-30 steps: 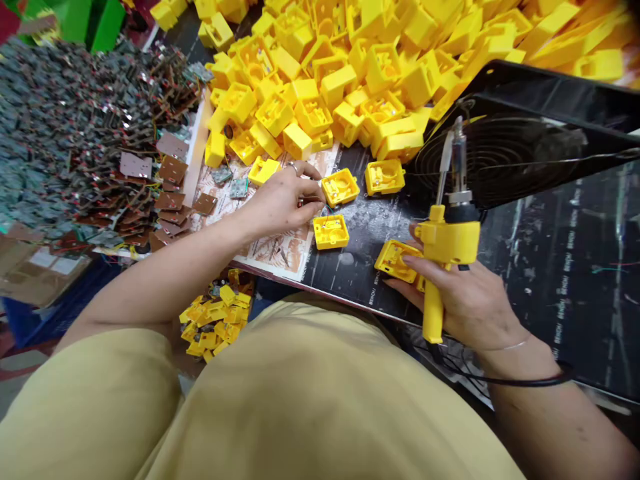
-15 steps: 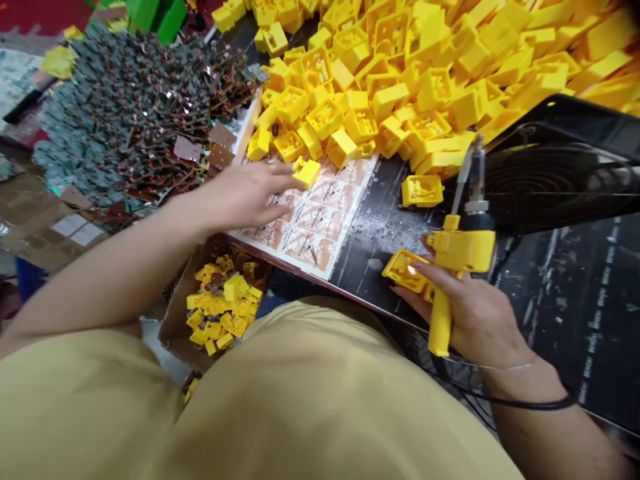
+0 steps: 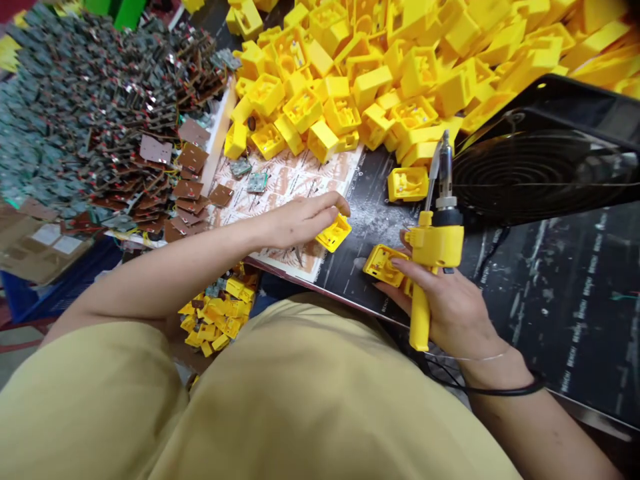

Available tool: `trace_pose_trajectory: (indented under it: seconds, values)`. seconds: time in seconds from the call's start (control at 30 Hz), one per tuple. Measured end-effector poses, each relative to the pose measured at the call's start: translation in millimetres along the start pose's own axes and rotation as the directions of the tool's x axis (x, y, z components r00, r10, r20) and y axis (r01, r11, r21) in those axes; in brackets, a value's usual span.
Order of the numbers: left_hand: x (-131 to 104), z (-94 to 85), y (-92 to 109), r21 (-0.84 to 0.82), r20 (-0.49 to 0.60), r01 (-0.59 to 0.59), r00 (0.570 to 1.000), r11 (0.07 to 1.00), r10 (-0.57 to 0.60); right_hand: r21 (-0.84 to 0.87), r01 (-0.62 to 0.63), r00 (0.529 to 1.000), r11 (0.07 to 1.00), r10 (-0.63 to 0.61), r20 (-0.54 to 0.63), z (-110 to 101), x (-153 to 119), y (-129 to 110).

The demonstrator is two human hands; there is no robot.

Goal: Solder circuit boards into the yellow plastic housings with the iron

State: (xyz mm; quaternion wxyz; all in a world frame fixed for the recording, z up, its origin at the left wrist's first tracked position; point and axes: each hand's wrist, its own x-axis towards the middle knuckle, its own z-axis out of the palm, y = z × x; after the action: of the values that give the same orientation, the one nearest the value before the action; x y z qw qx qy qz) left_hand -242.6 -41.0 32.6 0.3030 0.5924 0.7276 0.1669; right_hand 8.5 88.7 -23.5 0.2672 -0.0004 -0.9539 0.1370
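My left hand [image 3: 303, 221] is closed on a small yellow plastic housing [image 3: 334, 233], above the front part of a printed sheet [image 3: 305, 263]. The fingers cover part of that housing. My right hand [image 3: 453, 303] grips a yellow soldering gun [image 3: 436, 247], its metal tip pointing up and away from me. The same hand also holds a second yellow housing [image 3: 384, 265] between thumb and fingers, open side up. Past the soldering gun, a separate yellow housing [image 3: 407, 184] rests on the black table. Two small green circuit boards [image 3: 257, 182] lie on the sheet.
A large heap of yellow housings [image 3: 320, 100] spreads across the back. Circuit boards [image 3: 125, 107] are piled at the left, by a white strip [image 3: 220, 127]. A black fan [image 3: 540, 160] stands at right. Below the table edge, a box contains yellow parts [image 3: 215, 320].
My left hand has come right and towards me, bringing a yellow housing from the heap's near edge. My right hand keeps hold of the soldering gun and housing. The view has shifted slightly.
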Motion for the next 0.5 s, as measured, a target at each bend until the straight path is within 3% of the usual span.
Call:
trace_pose_trajectory:
  seconds: [0.07,0.17,0.27,0.37,0.43,0.5]
  values:
    - [-1.3,0.0,1.7,0.154,0.018,-0.036,0.999,0.987,0.034,0.009,-0.011,1.000,1.000,0.011,-0.002,1.0,0.0,1.0]
    - [-4.8,-6.1,-2.1,0.322,-0.048,-0.042,0.997,0.946,0.060,0.005,-0.028,1.000,1.000,0.028,-0.004,2.0,0.3,2.1]
    - [-10.2,-7.8,-3.1,0.388,-0.170,0.111,0.984,0.915,-0.048,0.008,-0.018,1.000,1.000,0.018,-0.006,2.4,0.8,2.2]
    - [-15.2,4.4,3.6,0.490,-0.233,0.220,0.966,0.843,-0.117,0.003,-0.010,1.000,1.000,0.010,-0.001,3.3,-1.9,3.0]
    - [-17.0,18.6,9.5,0.538,-0.176,0.118,0.984,0.834,-0.026,-0.009,-0.015,1.000,1.000,0.015,0.013,4.1,-6.2,5.1]
    - [-17.2,32.3,14.5,0.523,-0.089,-0.073,0.986,0.849,0.139,-0.012,-0.020,0.999,1.000,0.021,0.038,4.0,-11.3,8.1]
